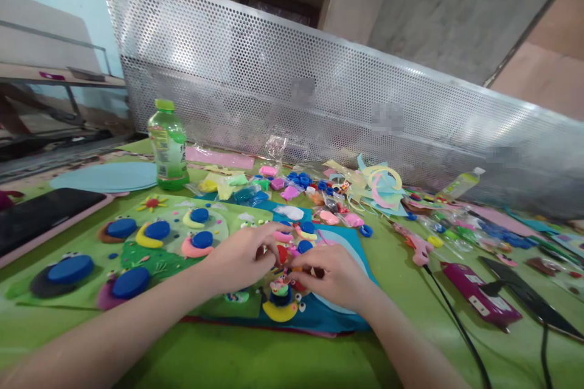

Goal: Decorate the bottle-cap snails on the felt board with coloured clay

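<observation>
- Left hand [253, 255]: grip curled; cannot tell whether it closes on anything.
- Right hand [335, 273]: grip curled likewise, contact unclear.
- One yellow snail [279, 314], just nearside of both.
- Six blue caps [157, 230] leftward; two bottles [168, 155]; one glue gun [416, 246].

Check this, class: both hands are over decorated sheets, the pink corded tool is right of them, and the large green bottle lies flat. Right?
No: the large green bottle stands upright in the head view. The rest holds: the left hand and right hand are over decorated sheets, with the pink corded tool to their right.
</observation>
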A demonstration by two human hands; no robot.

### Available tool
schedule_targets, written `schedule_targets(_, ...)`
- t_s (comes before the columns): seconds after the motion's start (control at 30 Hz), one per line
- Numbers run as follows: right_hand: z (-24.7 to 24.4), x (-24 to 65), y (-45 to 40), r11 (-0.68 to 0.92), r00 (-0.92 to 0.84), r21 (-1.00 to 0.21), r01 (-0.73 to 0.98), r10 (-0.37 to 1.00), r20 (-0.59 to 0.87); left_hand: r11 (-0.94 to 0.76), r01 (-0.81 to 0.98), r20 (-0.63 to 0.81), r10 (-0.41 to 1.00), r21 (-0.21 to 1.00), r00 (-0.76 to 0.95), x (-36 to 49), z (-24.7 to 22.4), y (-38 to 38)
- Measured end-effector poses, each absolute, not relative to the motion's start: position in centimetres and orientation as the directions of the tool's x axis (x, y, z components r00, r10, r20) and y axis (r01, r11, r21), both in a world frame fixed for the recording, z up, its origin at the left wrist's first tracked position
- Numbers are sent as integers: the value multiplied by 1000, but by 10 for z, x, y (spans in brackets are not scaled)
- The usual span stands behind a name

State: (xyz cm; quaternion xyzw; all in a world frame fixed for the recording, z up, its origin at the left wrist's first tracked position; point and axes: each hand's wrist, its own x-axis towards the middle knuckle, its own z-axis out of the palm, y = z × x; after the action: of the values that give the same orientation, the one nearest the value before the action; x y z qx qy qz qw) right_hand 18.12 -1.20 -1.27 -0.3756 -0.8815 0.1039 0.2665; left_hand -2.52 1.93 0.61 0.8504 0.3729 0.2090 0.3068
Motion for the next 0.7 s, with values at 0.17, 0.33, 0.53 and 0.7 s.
schedule_targets(0.17, -10, 177, -14, 684, -560, -380, 623, 729, 395, -518, 515, 117, 773, 683, 623, -25, 9, 19)
schedule_targets(0.33, -9, 174, -15, 690, -560, -364, 626, 722, 406, -540, 495, 151, 764, 681, 627, -26, 1, 21)
schedule_targets(0.53, -11, 173, -14, 671, -554, -378, 638, 741, 380, -563, 491, 181, 760, 665, 625, -26, -2, 22)
schedule_targets(0.7, -8, 174, -15, 624, -531, -432, 651, 781, 328, -574, 498, 191, 757, 650, 625, -25, -2, 22)
